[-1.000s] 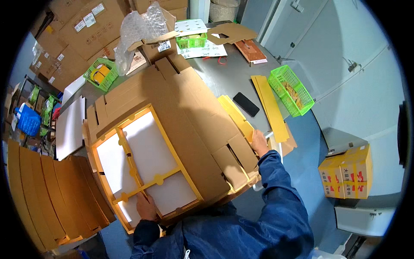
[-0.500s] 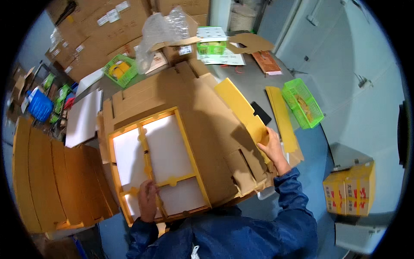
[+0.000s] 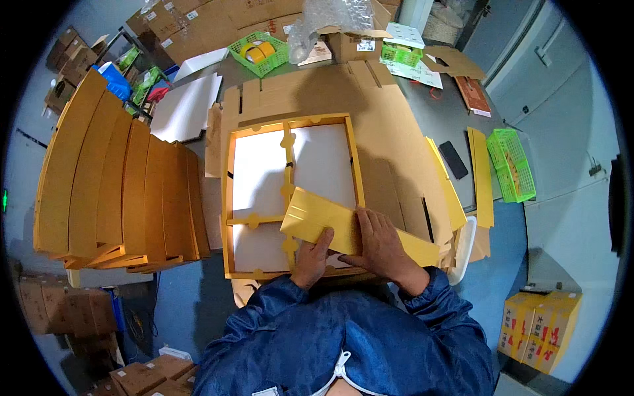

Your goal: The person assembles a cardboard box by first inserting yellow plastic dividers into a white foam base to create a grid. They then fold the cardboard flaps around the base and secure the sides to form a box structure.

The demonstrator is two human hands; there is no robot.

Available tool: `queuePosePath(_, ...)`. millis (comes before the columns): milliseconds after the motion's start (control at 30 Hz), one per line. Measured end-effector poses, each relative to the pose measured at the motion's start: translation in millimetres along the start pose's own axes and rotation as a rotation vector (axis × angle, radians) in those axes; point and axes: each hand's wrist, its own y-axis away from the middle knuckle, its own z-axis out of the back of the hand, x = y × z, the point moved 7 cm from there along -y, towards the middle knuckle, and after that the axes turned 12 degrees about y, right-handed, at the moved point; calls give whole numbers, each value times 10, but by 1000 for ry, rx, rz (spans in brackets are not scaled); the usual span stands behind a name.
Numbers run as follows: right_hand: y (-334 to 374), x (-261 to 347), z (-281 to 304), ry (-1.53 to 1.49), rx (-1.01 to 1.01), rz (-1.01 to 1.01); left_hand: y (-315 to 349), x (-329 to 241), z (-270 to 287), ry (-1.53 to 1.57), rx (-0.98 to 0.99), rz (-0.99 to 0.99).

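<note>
Both my hands hold a long yellow cardboard strip (image 3: 320, 214) slantwise above the lower right part of a shallow yellow box (image 3: 228, 198). My left hand (image 3: 312, 259) pinches its lower edge near the left end, thumb on top. My right hand (image 3: 383, 247) lies over the strip's middle, fingers closed round it. White sheets line the box floor, and notched yellow dividers (image 3: 288, 173) split it into compartments. The strip hides part of the cross divider and the lower right compartment.
Flat brown cardboard (image 3: 389, 158) lies under the box. Stacked yellow boxes (image 3: 112, 185) stand at left. More yellow strips (image 3: 446, 185), a black phone (image 3: 453, 160) and a green basket (image 3: 512, 165) are at right. Another green basket holding tape rolls (image 3: 259, 54) stands at the back.
My right hand has brought a yellow strip from the right side over the box. My left hand has left the divider and now grips the strip too. The view has shifted.
</note>
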Motion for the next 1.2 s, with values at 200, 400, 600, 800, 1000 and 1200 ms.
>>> queuePosePath(200,115,203,-404,-39,41,-10,261,-4,264,-29,-65,62)
queuePosePath(400,118,408,-509,-132,320,-73,346,-132,326,61,125,-55)
queuePosePath(600,166,480,-334,-442,163,151,299,-609,449,385,191,7)
queuePosePath(800,432,445,-697,-454,432,-97,246,-987,717,355,228,-114)
queuePosePath(1000,491,492,-800,-387,581,-159,222,-957,981,324,179,-120)
queuePosePath(1200,470,267,-675,-243,456,-47,276,-1089,1150,429,238,-198)
